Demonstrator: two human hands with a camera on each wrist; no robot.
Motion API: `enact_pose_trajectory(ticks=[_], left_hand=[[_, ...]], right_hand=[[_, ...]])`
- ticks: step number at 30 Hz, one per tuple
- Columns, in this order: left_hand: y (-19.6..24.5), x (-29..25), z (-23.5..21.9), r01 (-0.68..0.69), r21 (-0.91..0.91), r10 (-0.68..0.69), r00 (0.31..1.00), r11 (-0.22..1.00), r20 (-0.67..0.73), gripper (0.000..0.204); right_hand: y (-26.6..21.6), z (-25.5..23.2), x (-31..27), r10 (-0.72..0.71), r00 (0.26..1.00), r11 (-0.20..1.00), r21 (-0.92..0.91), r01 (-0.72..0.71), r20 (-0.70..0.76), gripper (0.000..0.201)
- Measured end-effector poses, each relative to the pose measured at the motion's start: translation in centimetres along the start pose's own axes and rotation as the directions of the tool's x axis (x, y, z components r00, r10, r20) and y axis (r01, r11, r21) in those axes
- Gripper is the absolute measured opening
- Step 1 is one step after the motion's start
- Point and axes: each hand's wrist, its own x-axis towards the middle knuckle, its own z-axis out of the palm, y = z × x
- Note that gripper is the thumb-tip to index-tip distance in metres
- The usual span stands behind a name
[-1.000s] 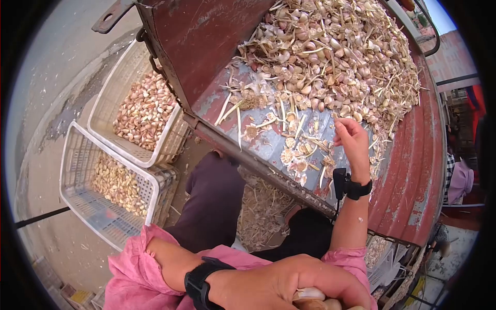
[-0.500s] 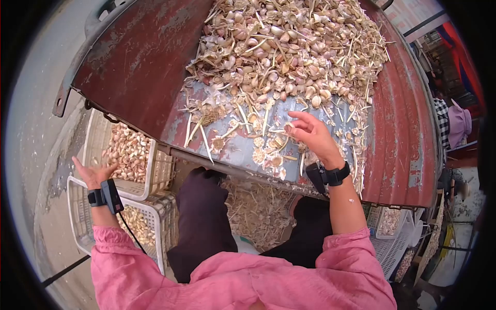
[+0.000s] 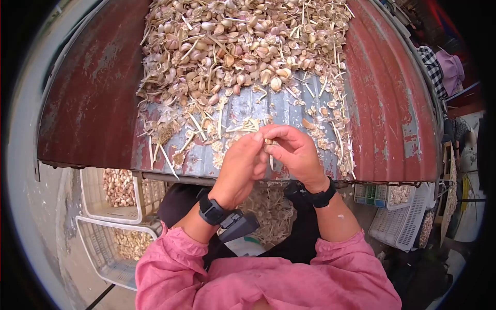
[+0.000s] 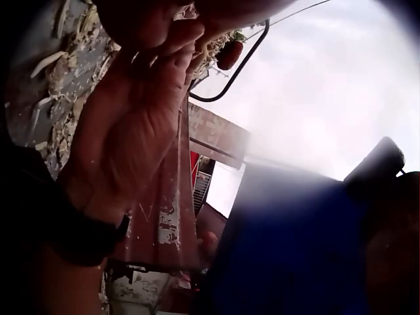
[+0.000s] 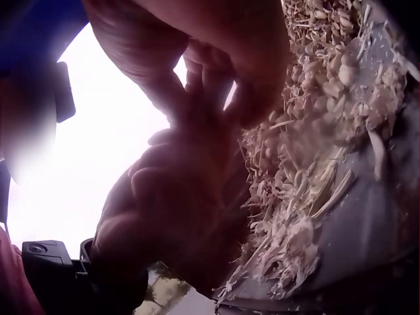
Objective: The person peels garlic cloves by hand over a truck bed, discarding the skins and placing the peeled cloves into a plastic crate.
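In the head view both hands meet over the front edge of a rusty red metal bed (image 3: 93, 113). My left hand (image 3: 257, 142) and right hand (image 3: 274, 145) curl their fingertips together and pinch a small garlic piece (image 3: 268, 140) between them. A big heap of garlic bulbs, cloves and stalks (image 3: 232, 41) fills the far end of the bed. Dry skins and stems (image 3: 206, 129) lie scattered on the bare grey patch below it. The right wrist view shows the two hands close together beside the garlic litter (image 5: 315, 170). Both forearms wear pink sleeves and black wrist bands.
Two white slatted baskets of peeled cloves (image 3: 118, 187) (image 3: 129, 243) stand on the ground at lower left. More white baskets (image 3: 398, 222) sit at lower right. Husks and stalks (image 3: 268, 212) are piled between my knees. Other people (image 3: 444, 67) are at the right edge.
My left hand went from near my chest out over the left baskets, opened, then came back to join the right. The right hand drew a piece back from the bed.
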Motion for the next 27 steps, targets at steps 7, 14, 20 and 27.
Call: enact_pose_trajectory(ticks=[7,14,20,27], left_hand=[[-3.4,2.0,0.8,-0.233,-0.035,0.230,0.969,0.972,-0.087,0.017],[-3.3,1.3,0.1,-0.272,-0.045,0.269,0.961,0.961,-0.060,0.016],[-2.0,1.0,0.2,-0.139,-0.326,0.144,0.990,0.935,-0.009,0.022],[-1.0,2.4,-1.6,-0.308,-0.381,0.175,0.923,0.872,-0.344,0.015]], right_hand=[[-0.8,-0.3,-0.2,-0.231,0.963,0.630,-0.776,0.037,-0.141,0.022],[-0.3,0.7,0.6,-0.290,0.955,0.547,-0.829,0.116,-0.057,0.022],[-2.4,-1.8,0.6,0.516,0.852,0.856,0.019,-0.517,-0.091,0.020],[-2.5,-3.2,8.0,0.192,0.962,0.517,-0.813,-0.268,-0.194,0.023]])
